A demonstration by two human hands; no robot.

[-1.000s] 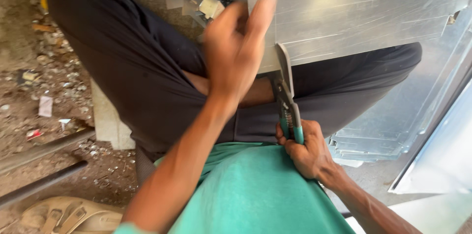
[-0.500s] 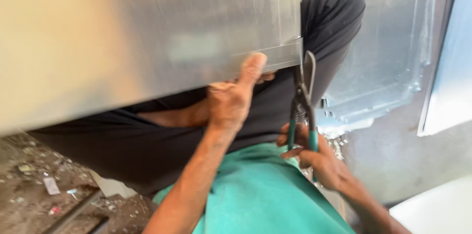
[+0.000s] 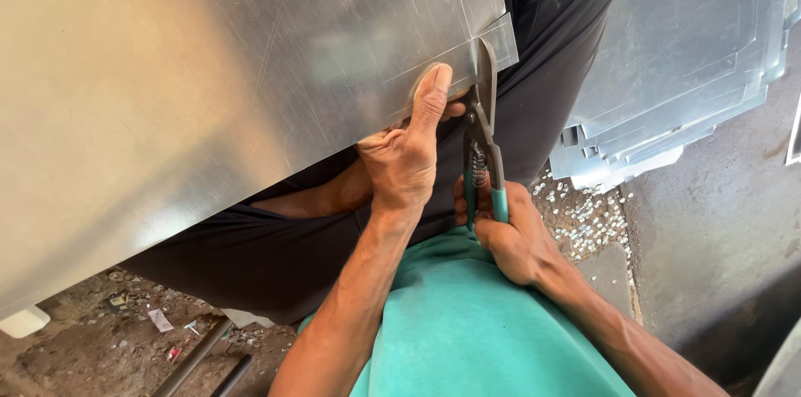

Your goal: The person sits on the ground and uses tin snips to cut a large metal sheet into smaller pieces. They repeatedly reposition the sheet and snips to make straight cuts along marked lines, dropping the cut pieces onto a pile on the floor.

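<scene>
Snips [image 3: 482, 143] now deeper, tips perhaps hidden

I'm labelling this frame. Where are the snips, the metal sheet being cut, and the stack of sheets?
snips [image 3: 482, 155]: head view, on the pivot and spring.
metal sheet [image 3: 250, 55]: head view, on its bare face.
stack of sheets [image 3: 667, 72]: head view, on the top sheet.

The large metal sheet [image 3: 250, 55] runs off the top and left edges, so its full shape cannot be told, and it hides the fingers of the left hand [image 3: 405, 159] apart from the thumb. The tips of the snips [image 3: 482, 147] disappear at the sheet's edge, and the right hand [image 3: 509, 234] covers the ends of their green handles. The stacked sheets [image 3: 676, 63] are cut off at the right edge
</scene>
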